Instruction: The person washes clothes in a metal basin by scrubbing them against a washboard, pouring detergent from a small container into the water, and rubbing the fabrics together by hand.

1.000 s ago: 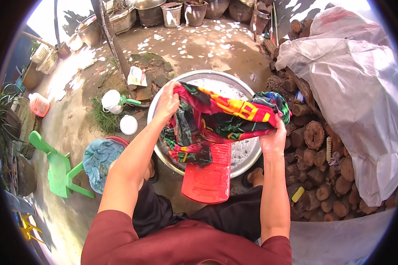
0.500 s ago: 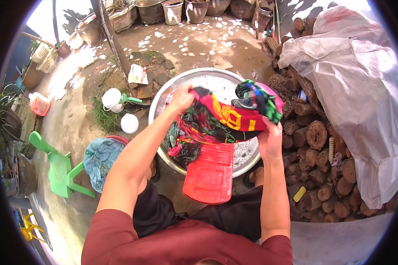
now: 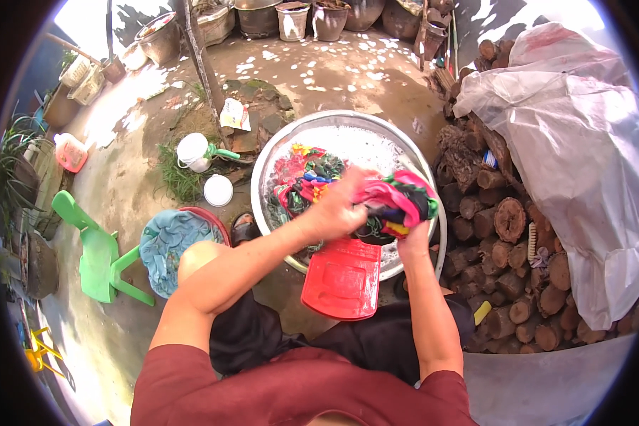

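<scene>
Your right hand (image 3: 414, 243) is gripping one bunched pink, green and black cloth (image 3: 410, 204) over one round silver metal basin (image 3: 341, 116); your left hand (image 3: 336, 213) is blurring against the cloth, grip impossible to tell. One red plastic washboard (image 3: 342, 285) is overhanging the near rim, its upper end hiding underneath. White suds (image 3: 356, 145) are spreading toward the far rim.

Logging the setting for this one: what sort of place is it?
Likely an outdoor yard, perhaps at a home: sunlight dapples the bare ground, pots line its far edge, and cut logs are stacked partly under a plastic sheet.
</scene>
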`<state>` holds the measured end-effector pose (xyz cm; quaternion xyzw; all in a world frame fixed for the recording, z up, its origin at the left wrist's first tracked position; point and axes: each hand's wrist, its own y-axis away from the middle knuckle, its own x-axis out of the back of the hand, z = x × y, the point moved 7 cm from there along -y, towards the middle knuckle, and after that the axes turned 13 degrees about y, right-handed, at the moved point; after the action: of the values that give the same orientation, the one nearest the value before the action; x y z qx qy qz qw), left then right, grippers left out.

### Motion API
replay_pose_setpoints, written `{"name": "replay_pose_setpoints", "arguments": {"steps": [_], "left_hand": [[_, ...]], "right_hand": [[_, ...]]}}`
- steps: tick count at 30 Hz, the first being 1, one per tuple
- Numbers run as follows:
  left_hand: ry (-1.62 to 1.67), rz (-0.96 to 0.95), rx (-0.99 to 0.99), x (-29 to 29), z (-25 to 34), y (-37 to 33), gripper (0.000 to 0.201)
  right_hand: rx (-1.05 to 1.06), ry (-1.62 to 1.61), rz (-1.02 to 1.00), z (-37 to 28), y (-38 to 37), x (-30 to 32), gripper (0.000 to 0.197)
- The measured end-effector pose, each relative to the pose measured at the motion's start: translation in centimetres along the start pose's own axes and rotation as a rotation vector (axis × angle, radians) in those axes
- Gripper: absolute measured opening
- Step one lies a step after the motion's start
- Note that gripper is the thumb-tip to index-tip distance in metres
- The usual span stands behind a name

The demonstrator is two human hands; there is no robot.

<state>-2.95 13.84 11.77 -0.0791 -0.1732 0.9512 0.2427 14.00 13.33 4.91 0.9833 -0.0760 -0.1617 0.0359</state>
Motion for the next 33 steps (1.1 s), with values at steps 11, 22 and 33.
{"name": "replay_pose_setpoints", "arguments": {"steps": [11,22,33], "left_hand": [[-0.602,0.562,0.059,6.1,-16.8,6.3,0.041],[-0.356,0.669,-0.342,16.7,9.7,-10.9,0.029],[-0.391,0.327,-0.034,3.4,-7.0,4.5,0.033]], "right_hand": [[0.013,-0.377,-0.247,-7.4,3.0,-4.5,0.042],[-0.313,-0.540,-0.207,0.4,-0.8,-6.3,0.043],[0.128,0.527,-0.157,-1.6,0.6,1.1,0.041]]}}
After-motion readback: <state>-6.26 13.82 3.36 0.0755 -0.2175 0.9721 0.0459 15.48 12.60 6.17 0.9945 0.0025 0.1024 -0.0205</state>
